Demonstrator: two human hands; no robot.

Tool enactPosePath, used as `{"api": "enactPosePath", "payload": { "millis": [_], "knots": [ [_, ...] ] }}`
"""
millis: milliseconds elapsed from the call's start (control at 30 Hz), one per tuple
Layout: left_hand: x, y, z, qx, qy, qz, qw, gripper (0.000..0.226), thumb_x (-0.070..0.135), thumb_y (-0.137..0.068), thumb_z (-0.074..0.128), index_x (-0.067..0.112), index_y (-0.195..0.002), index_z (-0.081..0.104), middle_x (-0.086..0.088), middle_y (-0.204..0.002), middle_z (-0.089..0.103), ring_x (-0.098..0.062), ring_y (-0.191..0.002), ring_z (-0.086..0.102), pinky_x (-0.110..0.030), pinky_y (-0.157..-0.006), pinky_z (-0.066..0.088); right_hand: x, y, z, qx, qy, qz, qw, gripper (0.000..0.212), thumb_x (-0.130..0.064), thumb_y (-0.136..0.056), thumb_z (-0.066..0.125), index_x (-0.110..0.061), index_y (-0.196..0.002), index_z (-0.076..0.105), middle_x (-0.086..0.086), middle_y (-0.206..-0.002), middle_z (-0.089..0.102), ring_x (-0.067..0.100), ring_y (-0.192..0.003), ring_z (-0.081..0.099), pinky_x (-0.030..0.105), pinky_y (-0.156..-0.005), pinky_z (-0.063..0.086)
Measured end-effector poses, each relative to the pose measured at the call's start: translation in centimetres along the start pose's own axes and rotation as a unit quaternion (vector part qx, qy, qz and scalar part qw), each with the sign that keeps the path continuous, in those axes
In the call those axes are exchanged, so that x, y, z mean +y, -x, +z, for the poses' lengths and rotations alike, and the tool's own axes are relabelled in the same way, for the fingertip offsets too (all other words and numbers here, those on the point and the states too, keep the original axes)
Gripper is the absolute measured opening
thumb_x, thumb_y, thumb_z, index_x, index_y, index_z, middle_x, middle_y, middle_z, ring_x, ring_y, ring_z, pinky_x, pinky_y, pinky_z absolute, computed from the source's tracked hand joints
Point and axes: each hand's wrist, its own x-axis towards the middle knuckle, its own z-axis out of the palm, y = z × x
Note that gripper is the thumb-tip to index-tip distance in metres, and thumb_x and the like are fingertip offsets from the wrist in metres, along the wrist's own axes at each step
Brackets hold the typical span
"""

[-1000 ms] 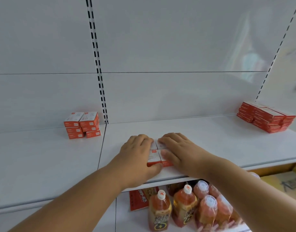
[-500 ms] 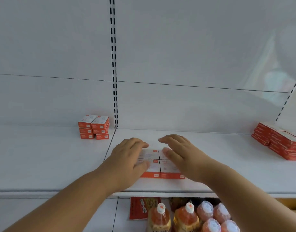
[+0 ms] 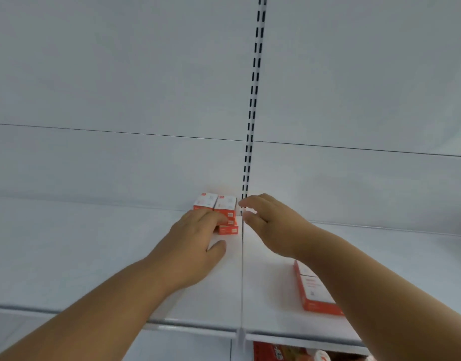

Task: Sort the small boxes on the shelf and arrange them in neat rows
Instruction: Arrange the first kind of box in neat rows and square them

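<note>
Both hands have left the flat group of boxes (image 3: pixel 312 290), now lying low and right of centre on the shelf (image 3: pixel 94 256), and reached the back stack (image 3: pixel 219 209) mid-frame, left hand (image 3: pixel 195 238) touching it with relaxed fingers, right hand (image 3: pixel 271 222) loose and empty beside it, so that stack looks next for tidying.

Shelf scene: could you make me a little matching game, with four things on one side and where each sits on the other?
Things:
1. left hand
2. right hand
3. stacked small boxes
4. flat boxes

Places:
A. near the shelf's front edge, partly under the right forearm
B. at the back wall, just left of the slotted upright
C. fingers on the front of the stack
D. raised right of the stack, fingers spread, holding nothing

Pairs: 1-C, 2-D, 3-B, 4-A
</note>
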Motion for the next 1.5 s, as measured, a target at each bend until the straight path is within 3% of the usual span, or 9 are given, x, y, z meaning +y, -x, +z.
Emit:
{"api": "enactPosePath", "payload": {
  "millis": [100, 267, 433, 567, 767, 867, 1000, 1233, 1500],
  "knots": [
    [-2.7, -2.6, -0.8, 0.063, -0.025, -0.108, 0.992, 0.021, 0.037, -0.095, 0.050, 0.021, -0.107, 0.057, 0.004, -0.108, 0.057, -0.021, -0.105, 0.052, -0.035, -0.085, 0.045, -0.7, -3.0, 1.0, 0.017, 0.000, 0.091, 0.996, 0.036, -0.049, -0.097, 0.041, -0.023, -0.119, 0.053, -0.001, -0.113, 0.060, 0.020, -0.100, 0.057, 0.033, -0.082, 0.044],
    [-6.2, -7.5, -0.1, 0.039, 0.070, -0.297, 0.951, 0.052, 0.058, -0.091, 0.044, 0.010, -0.095, 0.065, -0.010, -0.083, 0.065, -0.027, -0.074, 0.058, -0.032, -0.060, 0.037, -1.2, -6.5, 2.8, 0.008, -0.105, 0.272, 0.956, 0.068, -0.071, -0.083, 0.046, -0.005, -0.093, 0.059, 0.011, -0.084, 0.072, 0.029, -0.074, 0.073, 0.037, -0.068, 0.057],
    [-6.5, -7.4, 0.7, 0.018, 0.147, -0.264, 0.953, 0.036, 0.048, -0.094, 0.050, 0.019, -0.077, 0.063, 0.004, -0.072, 0.062, -0.020, -0.076, 0.061, -0.030, -0.061, 0.037, -1.0, -7.4, 3.7, 0.025, -0.180, 0.312, 0.933, 0.045, -0.045, -0.087, 0.063, -0.001, -0.094, 0.063, 0.013, -0.077, 0.067, 0.026, -0.059, 0.056, 0.031, -0.054, 0.043],
    [-6.7, -6.7, 0.8, 0.068, 0.241, -0.234, 0.939, 0.013, 0.032, -0.095, 0.055, 0.023, -0.093, 0.064, 0.008, -0.088, 0.066, -0.013, -0.083, 0.061, -0.028, -0.070, 0.041, -1.3, -7.0, 2.9, 0.032, -0.333, 0.312, 0.889, 0.021, -0.016, -0.090, 0.064, 0.005, -0.093, 0.065, 0.012, -0.076, 0.062, 0.019, -0.053, 0.050, 0.027, -0.047, 0.039],
    [-6.5, -5.6, -0.7, 0.129, 0.400, -0.175, 0.890, 0.013, 0.023, -0.097, 0.059, 0.031, -0.107, 0.058, 0.015, -0.099, 0.067, -0.004, -0.089, 0.065, -0.023, -0.071, 0.052, -2.3, -4.2, 1.1, 0.101, -0.587, 0.238, 0.767, 0.021, 0.006, -0.091, 0.053, 0.003, -0.110, 0.061, 0.020, -0.094, 0.067, 0.033, -0.075, 0.064, 0.038, -0.069, 0.055],
    [-5.2, -4.7, -1.0, 0.121, 0.411, -0.141, 0.892, 0.017, 0.021, -0.096, 0.061, 0.037, -0.103, 0.058, 0.013, -0.102, 0.069, -0.010, -0.092, 0.067, -0.030, -0.078, 0.056, -2.2, -1.8, -0.2, 0.125, -0.564, 0.219, 0.786, 0.031, 0.007, -0.086, 0.059, -0.003, -0.115, 0.059, 0.017, -0.094, 0.071, 0.031, -0.080, 0.064, 0.035, -0.067, 0.051],
    [-1.3, -4.0, -1.5, 0.079, 0.371, -0.071, 0.923, 0.019, 0.018, -0.096, 0.060, 0.035, -0.104, 0.055, 0.017, -0.101, 0.062, -0.007, -0.086, 0.065, -0.014, -0.063, 0.052, -0.8, 2.1, -2.9, 0.171, -0.490, 0.187, 0.834, 0.055, 0.011, -0.082, 0.066, -0.024, -0.123, 0.057, 0.019, -0.095, 0.069, 0.028, -0.072, 0.062, 0.035, -0.067, 0.049],
    [6.4, -5.4, 2.5, -0.029, 0.202, -0.046, 0.978, 0.008, 0.026, -0.096, 0.058, 0.032, -0.101, 0.056, 0.016, -0.096, 0.062, -0.002, -0.077, 0.056, -0.019, -0.058, 0.039, 7.0, 8.1, -5.9, 0.181, -0.302, 0.284, 0.892, 0.018, -0.005, -0.082, 0.074, -0.010, -0.093, 0.060, 0.018, -0.090, 0.072, 0.024, -0.067, 0.065, 0.033, -0.060, 0.048],
    [10.3, -8.3, 7.5, -0.099, 0.211, -0.141, 0.962, 0.011, 0.018, -0.095, 0.057, 0.025, -0.101, 0.063, 0.010, -0.097, 0.064, -0.010, -0.083, 0.063, -0.028, -0.074, 0.054, 14.8, 9.4, -5.6, 0.085, -0.232, 0.314, 0.917, 0.008, -0.022, -0.088, 0.070, -0.015, -0.090, 0.066, 0.008, -0.085, 0.072, 0.017, -0.064, 0.063, 0.031, -0.059, 0.047]
  ]
}}
